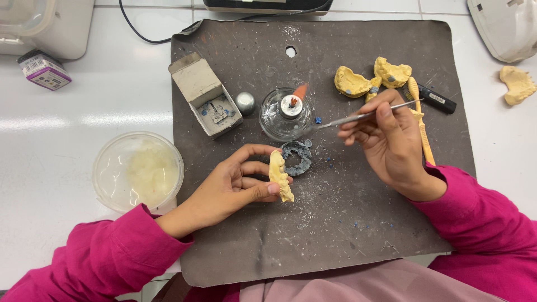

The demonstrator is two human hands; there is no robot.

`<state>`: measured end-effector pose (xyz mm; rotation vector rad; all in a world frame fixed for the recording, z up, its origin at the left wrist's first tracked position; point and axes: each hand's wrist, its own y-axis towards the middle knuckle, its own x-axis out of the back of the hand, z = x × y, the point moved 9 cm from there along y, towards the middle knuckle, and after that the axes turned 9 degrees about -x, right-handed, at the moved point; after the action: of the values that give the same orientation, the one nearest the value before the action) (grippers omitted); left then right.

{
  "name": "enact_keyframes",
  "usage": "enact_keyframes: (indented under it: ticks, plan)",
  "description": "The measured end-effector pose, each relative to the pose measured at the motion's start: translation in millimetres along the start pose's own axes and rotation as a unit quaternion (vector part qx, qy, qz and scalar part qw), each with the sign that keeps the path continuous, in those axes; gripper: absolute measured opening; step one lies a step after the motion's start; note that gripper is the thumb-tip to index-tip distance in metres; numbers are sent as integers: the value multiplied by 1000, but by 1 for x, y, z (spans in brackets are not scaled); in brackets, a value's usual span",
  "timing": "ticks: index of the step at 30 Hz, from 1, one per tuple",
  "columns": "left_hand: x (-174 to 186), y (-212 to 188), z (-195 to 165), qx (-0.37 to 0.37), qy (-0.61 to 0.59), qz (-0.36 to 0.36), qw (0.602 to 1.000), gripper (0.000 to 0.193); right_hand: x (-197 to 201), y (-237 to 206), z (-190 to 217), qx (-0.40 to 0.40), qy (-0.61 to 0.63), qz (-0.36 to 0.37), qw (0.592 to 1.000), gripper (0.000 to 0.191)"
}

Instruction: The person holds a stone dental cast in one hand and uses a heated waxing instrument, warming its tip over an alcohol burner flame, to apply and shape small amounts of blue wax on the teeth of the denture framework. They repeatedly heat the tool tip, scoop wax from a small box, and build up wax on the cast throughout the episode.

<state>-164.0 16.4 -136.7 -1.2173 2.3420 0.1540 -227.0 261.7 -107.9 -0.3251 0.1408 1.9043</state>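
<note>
From the head camera, a dark grey, scuffed rubber mat (347, 223) dusted with pale powder and blue flecks lies on a glossy white tiled bench (67, 117). The left hand (235, 187) is curled, thumb and fingers pinching a pale yellow plaster dental cast (279, 175) held on edge just above the mat's middle. Just beside it lies a blue-grey wax ring shaped like a dental arch (296, 157). The right hand (389, 142) is closed around a thin metal instrument (358, 117), whose tip reaches toward the small clear glass spirit lamp with an orange flame (286, 113). A yellow toothbrush (422, 120) lies under that hand. Further back on the mat sit two more yellow plaster casts (372, 78), an open grey cardboard box (206, 95) and a small silver metal cap (245, 103). Off the mat to the left stands a translucent plastic tub (137, 170); another cast (518, 84) rests on the bench at right.
</note>
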Motion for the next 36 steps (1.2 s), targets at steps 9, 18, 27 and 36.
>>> enact_keyframes:
  ticks: [9, 18, 27, 36]
  plan:
    - [-3, -1, -3, 0, 8, 12, 1000, 61, 11, 13, -12, -84, 31, -84, 992, 32]
    - [-1, -1, -1, -3, 6, 7, 1000, 58, 17, 16, -21, -99, 31, -86, 991, 32]
    - [0, 0, 0, -2, 1, 4, 1000, 58, 21, 16, -24, -104, 43, -94, 989, 33]
    - [2, 0, 2, 5, 14, -7, 1000, 58, 21, 17, -24, -106, 39, -91, 989, 34]
